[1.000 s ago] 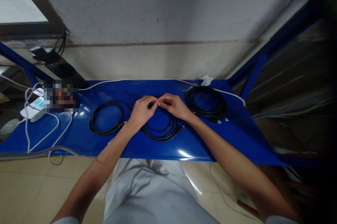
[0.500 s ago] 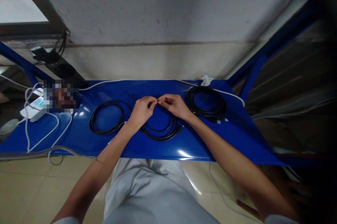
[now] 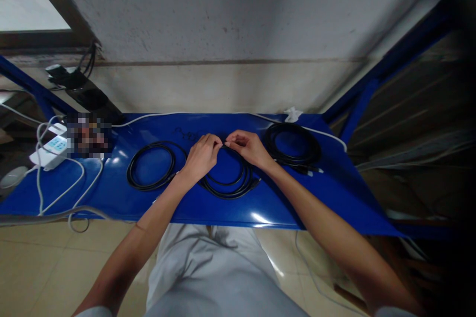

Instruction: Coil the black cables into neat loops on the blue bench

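Both hands meet over the far side of a coiled black cable [image 3: 231, 193] on the blue table. My left hand [image 3: 204, 154] is closed in a pinch at the top of that coil. Opposite it, my right hand [image 3: 246, 147] also pinches, its fingertips a short gap from the left ones. Whatever sits between the fingers is too small to make out. Part of the coil lies hidden under the hands. Just left of them, several thin black wire pieces [image 3: 185, 134] are scattered on the tabletop.
Another black cable coil [image 3: 128, 170] lies to the left, and a thicker stack of coils [image 3: 318, 151] to the right. A white power strip [image 3: 54, 151] with looping white cords is at the far left. Crumpled white material [image 3: 293, 114] rests at the back edge.
My fingertips, which were together over the coil, are now slightly apart. The right hand has shifted a little up and to the right. The coils stay in place.
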`<state>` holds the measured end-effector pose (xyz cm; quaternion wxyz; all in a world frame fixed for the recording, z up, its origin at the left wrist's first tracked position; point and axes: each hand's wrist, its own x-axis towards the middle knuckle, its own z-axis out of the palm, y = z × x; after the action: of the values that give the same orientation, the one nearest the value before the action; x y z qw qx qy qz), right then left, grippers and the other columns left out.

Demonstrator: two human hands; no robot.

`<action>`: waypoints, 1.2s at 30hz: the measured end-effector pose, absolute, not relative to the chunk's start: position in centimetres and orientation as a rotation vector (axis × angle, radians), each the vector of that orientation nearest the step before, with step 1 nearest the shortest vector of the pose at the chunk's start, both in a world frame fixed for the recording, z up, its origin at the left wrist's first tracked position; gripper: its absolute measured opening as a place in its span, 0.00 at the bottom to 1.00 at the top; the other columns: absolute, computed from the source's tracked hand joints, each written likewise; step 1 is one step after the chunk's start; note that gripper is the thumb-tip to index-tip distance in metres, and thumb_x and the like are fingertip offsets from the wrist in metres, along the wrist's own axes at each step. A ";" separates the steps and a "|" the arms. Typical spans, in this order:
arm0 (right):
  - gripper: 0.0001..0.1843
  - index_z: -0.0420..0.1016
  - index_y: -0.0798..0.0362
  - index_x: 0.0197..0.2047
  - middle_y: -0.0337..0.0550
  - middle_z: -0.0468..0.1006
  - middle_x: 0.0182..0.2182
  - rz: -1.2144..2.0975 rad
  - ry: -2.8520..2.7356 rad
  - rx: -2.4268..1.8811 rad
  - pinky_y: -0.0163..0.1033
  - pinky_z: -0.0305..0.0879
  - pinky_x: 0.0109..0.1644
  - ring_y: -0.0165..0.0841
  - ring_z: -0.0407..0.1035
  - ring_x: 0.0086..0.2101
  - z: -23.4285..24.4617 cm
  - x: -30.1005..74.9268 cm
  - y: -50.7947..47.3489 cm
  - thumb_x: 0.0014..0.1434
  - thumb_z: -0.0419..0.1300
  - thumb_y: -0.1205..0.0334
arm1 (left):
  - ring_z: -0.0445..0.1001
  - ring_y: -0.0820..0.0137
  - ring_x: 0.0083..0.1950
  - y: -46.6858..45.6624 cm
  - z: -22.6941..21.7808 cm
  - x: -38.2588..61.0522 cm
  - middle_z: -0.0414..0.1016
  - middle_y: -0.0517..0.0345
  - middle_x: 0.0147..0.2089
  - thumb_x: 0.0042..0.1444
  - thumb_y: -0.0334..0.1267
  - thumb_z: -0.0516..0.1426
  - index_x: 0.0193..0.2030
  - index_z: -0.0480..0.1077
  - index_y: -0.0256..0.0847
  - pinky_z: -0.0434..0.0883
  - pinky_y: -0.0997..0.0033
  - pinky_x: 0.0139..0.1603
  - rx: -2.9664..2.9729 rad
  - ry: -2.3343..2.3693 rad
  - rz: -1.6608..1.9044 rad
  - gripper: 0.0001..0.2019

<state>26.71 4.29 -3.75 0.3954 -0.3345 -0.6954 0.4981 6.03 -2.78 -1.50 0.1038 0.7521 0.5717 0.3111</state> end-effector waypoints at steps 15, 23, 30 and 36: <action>0.22 0.81 0.49 0.45 0.45 0.88 0.39 1.338 -1.772 -0.808 0.49 0.79 0.55 0.40 0.82 0.41 -3.6 26.6 4.1 0.60 0.76 0.41 | 0.83 0.61 0.52 -2.6 -1.9 5.9 0.82 0.52 0.50 0.78 0.40 0.57 0.50 0.75 0.45 0.77 0.64 0.53 2.230 1.536 1.022 0.06; 0.24 0.77 0.49 0.43 0.44 0.86 0.38 1.311 -1.745 -0.858 0.47 0.78 0.51 0.39 0.82 0.39 -4.2 26.4 4.1 0.57 0.78 0.42 | 0.83 0.62 0.50 -2.2 -2.5 5.7 0.84 0.54 0.49 0.76 0.39 0.60 0.49 0.78 0.46 0.77 0.64 0.54 2.189 1.441 1.021 0.05; 0.14 0.77 0.49 0.44 0.43 0.85 0.38 1.164 -1.876 -0.843 0.44 0.76 0.47 0.38 0.81 0.38 -3.3 26.3 3.5 0.64 0.72 0.49 | 0.83 0.61 0.49 -2.3 -2.2 5.8 0.84 0.54 0.48 0.75 0.36 0.61 0.48 0.79 0.46 0.77 0.62 0.53 2.194 1.499 1.014 0.04; 0.10 0.78 0.49 0.48 0.43 0.86 0.42 0.919 -2.100 -0.788 0.43 0.76 0.49 0.37 0.81 0.40 -3.0 26.5 3.3 0.64 0.69 0.56 | 0.83 0.60 0.50 -2.3 -1.9 6.1 0.86 0.56 0.44 0.71 0.32 0.63 0.45 0.79 0.46 0.77 0.60 0.54 2.152 1.608 1.003 0.05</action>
<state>26.46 3.31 -3.02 0.3513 -0.3046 -0.8111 0.3550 6.06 -2.28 -1.91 0.1366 0.7433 0.5556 0.3466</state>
